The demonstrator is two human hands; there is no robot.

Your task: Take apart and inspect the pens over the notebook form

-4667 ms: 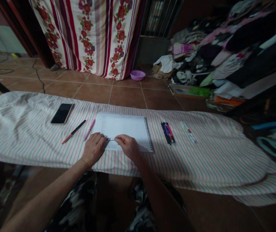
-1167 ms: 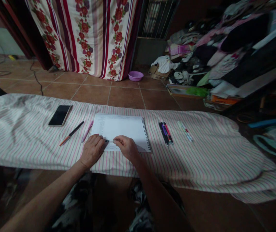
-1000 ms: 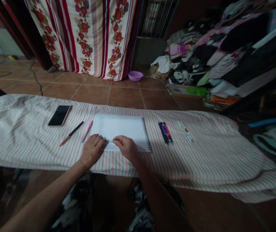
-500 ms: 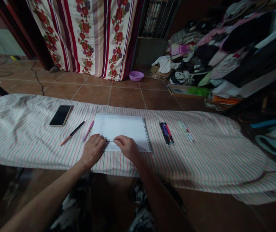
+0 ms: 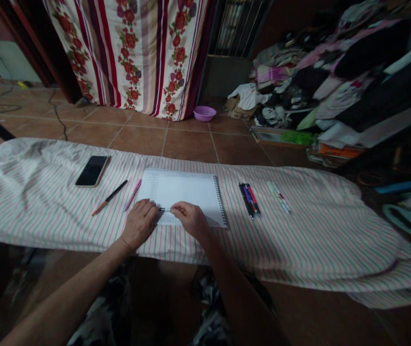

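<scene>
Over the lower part of an open spiral notebook (image 5: 191, 190), my two hands meet at a slim pen (image 5: 165, 209) with a dark end and a pale barrel. My right hand (image 5: 191, 218) pinches the pale end between thumb and fingers. My left hand (image 5: 142, 221) lies palm down at the page's lower left corner, its fingers bent together against the dark end; their tips are partly hidden. Just left of the notebook lies a pink pen (image 5: 133, 194). Farther left is a black and orange pen (image 5: 109, 197).
A phone (image 5: 93, 171) lies at the left on the striped cloth (image 5: 320, 230). Right of the notebook are several pens (image 5: 249, 201) side by side and whitish pens (image 5: 279, 197). Beyond the table are a purple basin (image 5: 204, 114), a floral curtain (image 5: 155, 57) and piled clothes (image 5: 309, 72).
The view has shifted very slightly. Both hands and the pen between them keep almost the same position on the notebook.
</scene>
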